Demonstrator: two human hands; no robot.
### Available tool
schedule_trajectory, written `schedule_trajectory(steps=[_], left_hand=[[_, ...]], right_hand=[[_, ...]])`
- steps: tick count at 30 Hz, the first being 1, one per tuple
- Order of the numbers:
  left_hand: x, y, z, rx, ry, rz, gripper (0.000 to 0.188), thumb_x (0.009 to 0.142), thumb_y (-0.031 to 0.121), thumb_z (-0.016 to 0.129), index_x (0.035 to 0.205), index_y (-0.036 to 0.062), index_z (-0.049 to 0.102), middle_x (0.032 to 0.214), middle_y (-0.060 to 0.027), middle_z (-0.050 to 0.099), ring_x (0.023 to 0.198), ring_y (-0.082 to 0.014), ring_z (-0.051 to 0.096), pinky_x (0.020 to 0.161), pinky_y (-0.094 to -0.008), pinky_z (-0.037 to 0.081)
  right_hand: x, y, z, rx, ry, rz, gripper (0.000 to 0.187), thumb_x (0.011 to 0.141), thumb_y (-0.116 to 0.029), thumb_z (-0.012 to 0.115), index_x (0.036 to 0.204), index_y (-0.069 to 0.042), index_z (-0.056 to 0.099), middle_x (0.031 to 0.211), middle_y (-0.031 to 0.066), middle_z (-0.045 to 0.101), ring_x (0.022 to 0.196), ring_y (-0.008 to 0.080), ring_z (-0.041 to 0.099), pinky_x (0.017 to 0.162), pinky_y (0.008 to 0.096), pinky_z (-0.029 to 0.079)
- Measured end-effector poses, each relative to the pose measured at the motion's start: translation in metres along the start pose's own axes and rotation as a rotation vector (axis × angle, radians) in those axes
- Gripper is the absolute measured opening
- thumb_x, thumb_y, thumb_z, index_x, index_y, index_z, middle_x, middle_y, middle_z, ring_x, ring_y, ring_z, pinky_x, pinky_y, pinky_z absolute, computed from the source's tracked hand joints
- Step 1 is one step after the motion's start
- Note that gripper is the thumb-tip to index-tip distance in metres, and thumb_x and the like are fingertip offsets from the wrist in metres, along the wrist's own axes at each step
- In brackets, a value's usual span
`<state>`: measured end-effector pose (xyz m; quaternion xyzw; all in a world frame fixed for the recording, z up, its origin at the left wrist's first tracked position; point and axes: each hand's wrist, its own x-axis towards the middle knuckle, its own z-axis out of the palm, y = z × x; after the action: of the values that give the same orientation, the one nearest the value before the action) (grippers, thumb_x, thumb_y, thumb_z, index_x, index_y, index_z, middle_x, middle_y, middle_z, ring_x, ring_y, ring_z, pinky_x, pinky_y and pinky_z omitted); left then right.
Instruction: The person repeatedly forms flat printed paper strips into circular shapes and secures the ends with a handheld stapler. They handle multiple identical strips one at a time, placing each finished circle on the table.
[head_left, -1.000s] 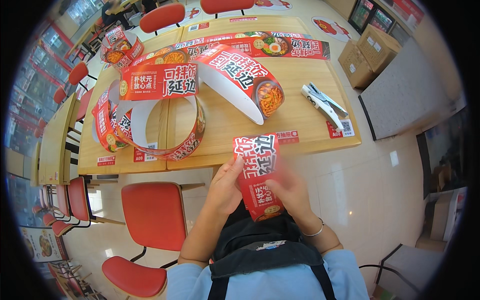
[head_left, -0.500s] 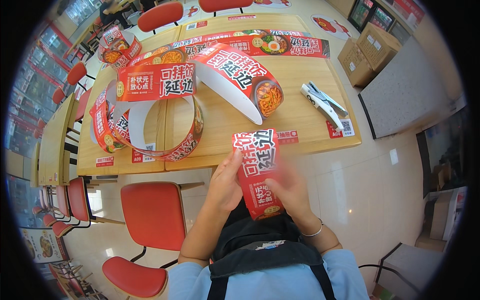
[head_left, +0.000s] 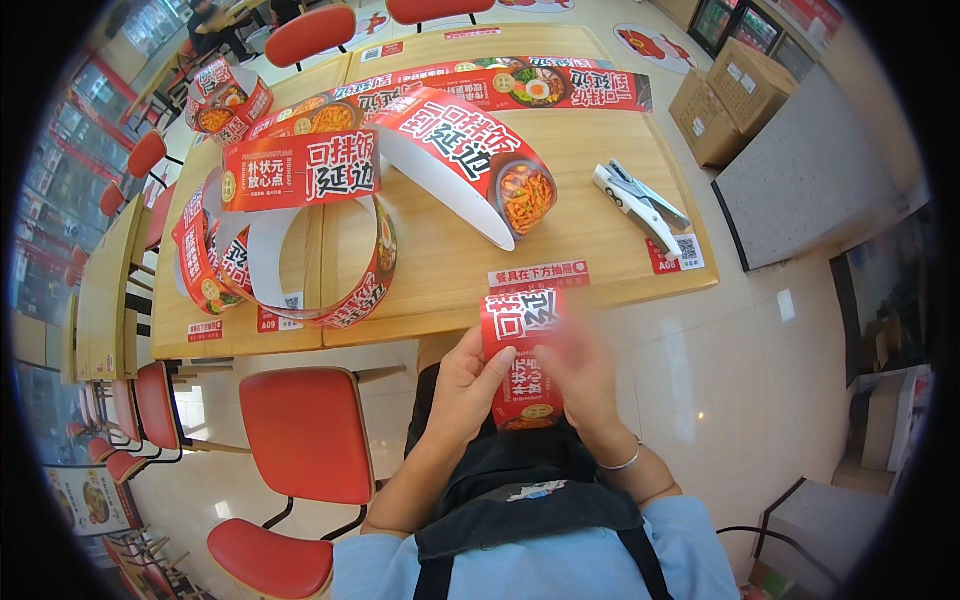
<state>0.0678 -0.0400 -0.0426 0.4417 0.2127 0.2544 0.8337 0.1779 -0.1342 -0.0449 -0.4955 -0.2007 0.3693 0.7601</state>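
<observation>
In front of my apron I hold a red printed paper strip [head_left: 527,385] with white lettering and a food picture at its lower end. My left hand [head_left: 462,388] is closed on its left edge, the thumb lying on the printed face. My right hand [head_left: 585,390] is closed at the right edge, its thumb near the strip's middle and its upper fingers blurred. Just beyond them stands the wooden table [head_left: 420,300]. On it, a white stapler [head_left: 640,208] lies to the right, and a curved red paper strip [head_left: 465,165] arches across the middle.
Several red paper bands are on the table's left, including a large ring [head_left: 375,275] and a small loop [head_left: 228,100]. Flat strips [head_left: 590,88] lie along the far side. A red chair [head_left: 305,435] stands left of me; cardboard boxes [head_left: 735,100] are at the far right.
Both hands have lowered the strip's top away from the table, uncovering a red label on the near edge. My left thumb has moved onto the strip's face. The view has shifted slightly.
</observation>
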Motion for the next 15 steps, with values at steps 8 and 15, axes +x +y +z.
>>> schedule_trajectory(steps=[8,15], left_hand=[[0.002,-0.0016,0.0026,-0.051,0.018,0.002,0.032,0.095,0.002,0.053,0.126,-0.0016,0.051,0.117,-0.0088,0.063,0.107,-0.0139,0.06,0.095,-0.0294,0.045],[0.0027,-0.0021,0.0025,-0.037,0.015,0.005,0.032,0.094,0.002,0.054,0.126,-0.0013,0.051,0.116,-0.0088,0.063,0.107,-0.0136,0.06,0.094,-0.029,0.046]], right_hand=[[0.001,0.0007,0.0001,0.011,0.009,-0.006,0.025,0.088,0.0,0.064,0.112,0.0,0.056,0.105,0.0066,0.065,0.096,0.0096,0.06,0.086,0.0265,0.049],[0.001,0.001,-0.0005,0.003,0.001,-0.005,0.027,0.088,-0.001,0.064,0.113,0.0,0.055,0.106,0.0067,0.065,0.096,0.0098,0.06,0.087,0.0266,0.049]])
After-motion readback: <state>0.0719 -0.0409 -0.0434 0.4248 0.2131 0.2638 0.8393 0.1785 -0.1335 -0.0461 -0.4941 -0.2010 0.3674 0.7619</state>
